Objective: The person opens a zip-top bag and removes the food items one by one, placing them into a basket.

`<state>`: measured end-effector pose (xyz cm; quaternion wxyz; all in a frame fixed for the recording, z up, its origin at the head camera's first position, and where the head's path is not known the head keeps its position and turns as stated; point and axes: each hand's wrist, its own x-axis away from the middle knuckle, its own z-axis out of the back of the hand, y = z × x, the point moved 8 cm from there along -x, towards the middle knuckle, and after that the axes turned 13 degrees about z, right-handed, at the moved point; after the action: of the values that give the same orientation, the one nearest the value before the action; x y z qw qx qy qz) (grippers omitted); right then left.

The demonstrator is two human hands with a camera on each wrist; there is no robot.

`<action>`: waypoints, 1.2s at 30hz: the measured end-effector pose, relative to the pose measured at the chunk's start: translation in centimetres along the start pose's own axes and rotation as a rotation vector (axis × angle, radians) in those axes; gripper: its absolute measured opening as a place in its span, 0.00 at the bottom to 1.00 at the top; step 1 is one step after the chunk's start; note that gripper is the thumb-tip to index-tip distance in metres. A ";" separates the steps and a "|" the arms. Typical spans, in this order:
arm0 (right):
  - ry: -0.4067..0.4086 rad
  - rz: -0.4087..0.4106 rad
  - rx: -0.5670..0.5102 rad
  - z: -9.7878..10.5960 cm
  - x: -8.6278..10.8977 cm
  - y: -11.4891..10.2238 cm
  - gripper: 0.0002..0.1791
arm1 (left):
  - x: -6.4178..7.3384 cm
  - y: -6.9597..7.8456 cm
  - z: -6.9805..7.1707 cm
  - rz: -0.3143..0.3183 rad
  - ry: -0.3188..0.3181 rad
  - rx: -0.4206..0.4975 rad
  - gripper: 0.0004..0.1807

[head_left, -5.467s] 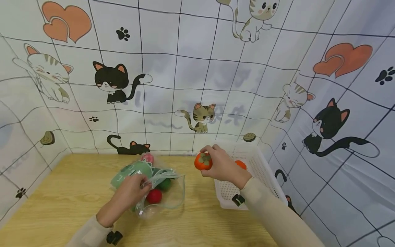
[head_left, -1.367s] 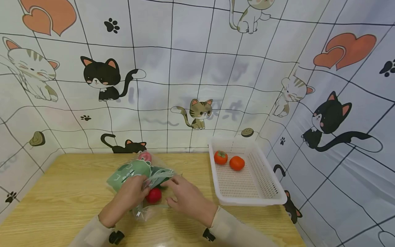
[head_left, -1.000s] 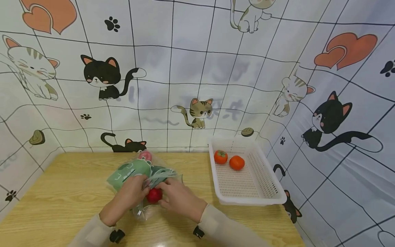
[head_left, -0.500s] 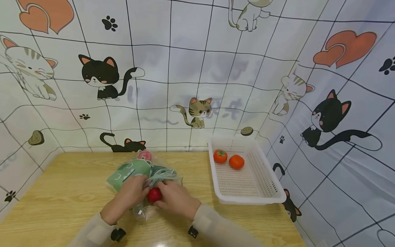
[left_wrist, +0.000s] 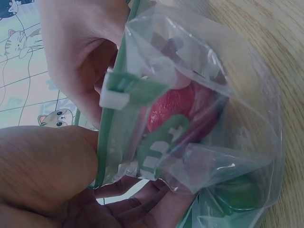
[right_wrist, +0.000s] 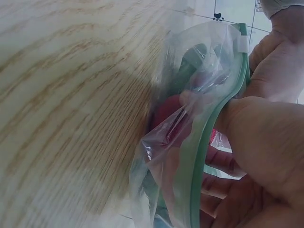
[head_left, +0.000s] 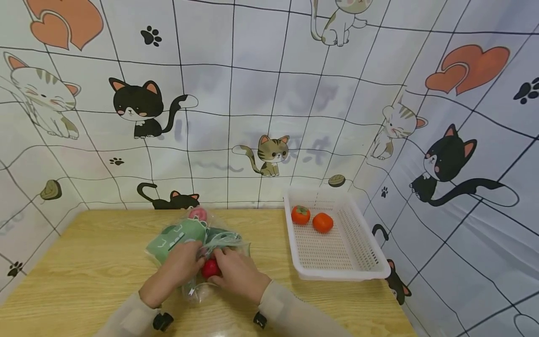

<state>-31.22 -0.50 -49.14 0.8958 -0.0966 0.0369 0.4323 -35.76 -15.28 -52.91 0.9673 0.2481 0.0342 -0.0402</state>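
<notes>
A clear zip bag (head_left: 174, 236) with green print lies on the table, holding several play fruits or vegetables. My left hand (head_left: 181, 264) grips the bag's mouth near its green zip strip. Reaching into the opening, my right hand (head_left: 240, 274) has thumb and fingers on either side of a red round fruit (head_left: 210, 268). Through the film in the right wrist view, that red fruit (right_wrist: 166, 114) shows beside the thumb. A glossy green piece (left_wrist: 237, 192) is inside the bag in the left wrist view. A pink piece (head_left: 198, 214) lies at the bag's far end.
To the right stands a white perforated basket (head_left: 345, 274) with two orange persimmons, one calyx-up (head_left: 301, 215) and one beside it (head_left: 323, 223). Behind the wooden table (head_left: 105, 243) hangs a cat-print curtain (head_left: 252, 93).
Earlier my right hand carried a persimmon toward the basket, and it now lies there. Since then that hand has come back left into the bag and closed around the red fruit.
</notes>
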 end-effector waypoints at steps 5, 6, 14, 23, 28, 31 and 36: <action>-0.011 -0.014 -0.012 -0.4 -0.2 0.2 0.27 | 0.1 0.0 0.1 0.021 -0.012 -0.010 0.14; -0.012 -0.017 -0.015 -0.4 -0.2 0.2 0.27 | 0.2 0.2 0.3 0.014 -0.006 -0.008 0.14; -0.012 0.010 -0.009 -0.9 -0.5 -0.1 0.29 | 1.4 1.9 1.8 0.047 -0.034 0.020 0.14; 0.007 0.028 -0.077 -0.6 -0.4 -0.1 0.28 | 1.1 0.9 1.2 0.003 0.002 0.037 0.13; 0.012 0.022 -0.140 -0.6 -0.2 0.3 0.28 | 2.1 2.8 3.0 0.044 -0.055 0.071 0.14; 0.019 0.030 -0.135 -0.5 0.0 0.5 0.28 | 2.4 3.3 3.6 0.050 -0.064 0.073 0.15; 0.033 0.044 -0.153 -0.1 0.2 0.5 0.29 | 2.6 3.2 3.9 0.024 -0.045 0.091 0.15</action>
<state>-31.44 -0.10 -49.37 0.8753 -0.1710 0.0205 0.4519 -32.69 -14.55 -48.25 0.9560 0.2912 0.0074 -0.0358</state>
